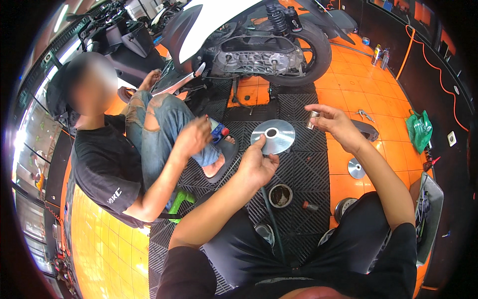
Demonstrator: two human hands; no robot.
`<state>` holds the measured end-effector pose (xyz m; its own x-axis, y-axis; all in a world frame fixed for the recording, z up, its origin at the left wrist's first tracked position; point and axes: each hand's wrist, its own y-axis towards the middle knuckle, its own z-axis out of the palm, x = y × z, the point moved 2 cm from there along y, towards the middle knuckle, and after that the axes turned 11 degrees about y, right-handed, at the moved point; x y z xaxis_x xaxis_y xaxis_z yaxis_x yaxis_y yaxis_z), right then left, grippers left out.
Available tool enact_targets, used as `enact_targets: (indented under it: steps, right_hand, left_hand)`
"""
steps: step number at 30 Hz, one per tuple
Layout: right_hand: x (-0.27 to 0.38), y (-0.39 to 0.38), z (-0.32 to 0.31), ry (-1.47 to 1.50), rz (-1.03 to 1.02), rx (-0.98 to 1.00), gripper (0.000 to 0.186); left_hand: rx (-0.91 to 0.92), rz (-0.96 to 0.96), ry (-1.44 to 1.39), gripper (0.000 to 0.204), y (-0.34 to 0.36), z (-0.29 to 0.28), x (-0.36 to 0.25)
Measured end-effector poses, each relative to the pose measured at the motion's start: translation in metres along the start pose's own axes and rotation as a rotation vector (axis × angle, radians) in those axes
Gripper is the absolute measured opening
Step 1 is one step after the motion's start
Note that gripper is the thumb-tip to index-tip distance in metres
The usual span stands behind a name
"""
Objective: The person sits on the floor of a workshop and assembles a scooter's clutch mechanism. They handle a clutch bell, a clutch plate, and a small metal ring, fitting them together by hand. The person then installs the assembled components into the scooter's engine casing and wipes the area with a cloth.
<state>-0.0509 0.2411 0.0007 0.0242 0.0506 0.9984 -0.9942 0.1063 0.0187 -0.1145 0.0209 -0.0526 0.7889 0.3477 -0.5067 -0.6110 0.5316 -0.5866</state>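
Note:
My left hand (259,167) holds a silver metal disc (281,142) with a hole at its centre, thumb on its face and fingers beneath. To the right of it and higher, my right hand (332,124) grips a small shiny metal cylinder (312,119) between thumb and fingers, apart from the disc. Below the disc, a round tub of dark grease (281,194) and a small red-capped container (309,205) rest on the black mat (298,174). A second silver disc (356,168) lies on the orange tiles at the right.
A co-worker (124,159) sits at the left beside a blue container (217,130) and a green power tool (184,197). A white scooter (209,15) stands ahead. A green bag (418,129), spray cans (377,55) and a grey bin (428,219) line the right side.

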Motion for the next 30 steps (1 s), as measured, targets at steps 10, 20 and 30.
enact_targets:
  steps: [10, 20, 30]
  right_hand:
    - [-0.002, -0.001, 0.003, 0.003, 0.035, -0.044, 0.022]
    - [0.009, -0.008, 0.014, -0.008, -0.065, 0.083, 0.032]
    - [0.018, -0.017, 0.02, 0.058, -0.075, 0.063, 0.027]
  left_hand:
    - [-0.011, -0.006, 0.034, 0.021, -0.005, 0.001, 0.004]
    - [0.016, 0.014, 0.156, 0.021, -0.012, 0.006, 0.009]
    - [0.078, -0.012, 0.24, 0.019, -0.024, 0.013, 0.015]
